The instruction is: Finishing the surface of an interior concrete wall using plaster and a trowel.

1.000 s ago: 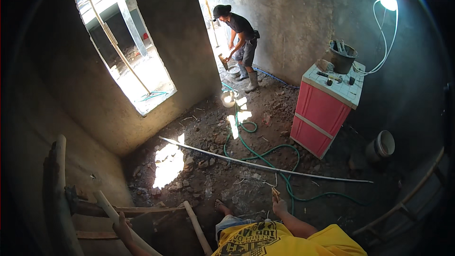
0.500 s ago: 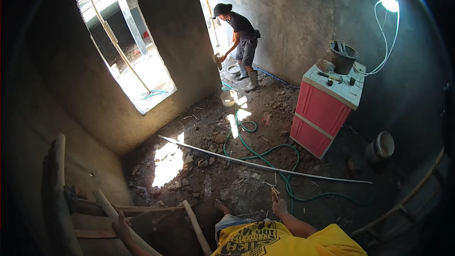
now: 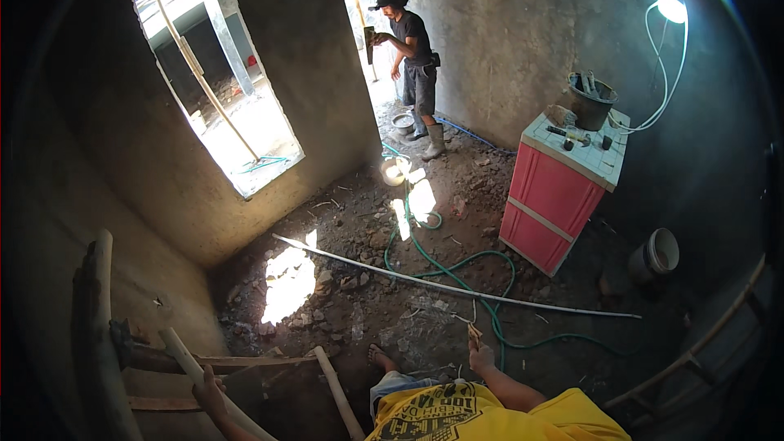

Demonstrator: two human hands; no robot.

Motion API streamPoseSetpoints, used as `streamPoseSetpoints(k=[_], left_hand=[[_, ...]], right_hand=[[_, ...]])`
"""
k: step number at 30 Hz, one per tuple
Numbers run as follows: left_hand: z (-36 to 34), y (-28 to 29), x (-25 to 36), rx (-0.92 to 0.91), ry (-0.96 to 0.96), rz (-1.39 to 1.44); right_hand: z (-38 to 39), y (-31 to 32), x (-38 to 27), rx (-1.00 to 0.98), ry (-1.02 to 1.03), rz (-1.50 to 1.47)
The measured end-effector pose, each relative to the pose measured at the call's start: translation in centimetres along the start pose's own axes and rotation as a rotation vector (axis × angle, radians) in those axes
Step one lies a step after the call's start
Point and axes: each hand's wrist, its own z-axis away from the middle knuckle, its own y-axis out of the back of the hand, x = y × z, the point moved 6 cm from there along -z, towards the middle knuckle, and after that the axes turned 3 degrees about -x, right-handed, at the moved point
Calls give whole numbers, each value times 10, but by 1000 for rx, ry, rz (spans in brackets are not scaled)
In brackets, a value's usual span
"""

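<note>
My left hand point(image 3: 210, 394) is wrapped round a pale round wooden pole point(image 3: 181, 353) at the lower left. The pole slants down toward the lower edge, beside a second pale pole point(image 3: 339, 392). At the lower middle right, my right hand point(image 3: 483, 357) is closed on a small tan object point(image 3: 474, 333) with a split tip, too small to name surely. A thin white hooked piece shows just above that tip. One bare foot point(image 3: 382, 355) of mine is visible below the yellow shirt point(image 3: 433, 412).
A co-worker point(image 3: 420, 49) stands by the doorway holding a flat board-like tool point(image 3: 369, 45). A long white pipe point(image 3: 457, 286) and green hose point(image 3: 506, 269) cross the rubble floor. A pink cabinet point(image 3: 539, 204) carries a bucket point(image 3: 591, 102); another bucket point(image 3: 656, 251) lies tilted nearby.
The co-worker has straightened up from bending and raised the board-like tool to chest height. Both my hands stay in nearly the same places.
</note>
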Motion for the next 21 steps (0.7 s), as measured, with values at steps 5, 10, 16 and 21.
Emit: streamPoseSetpoints(k=[5,10,16,21], left_hand=[[0,-4,2,-6,-20,-3],[-6,0,-6,-14,-43,-14],[-3,2,-5,-2,-52,-7],[-9,-1,-9,-14,-17,-14]], right_hand=[[-10,-1,11,169,153,-53],[-17,-7,19,184,174,-43],[-13,-5,11,128,128,-51],[-19,-5,19,210,170,-56]])
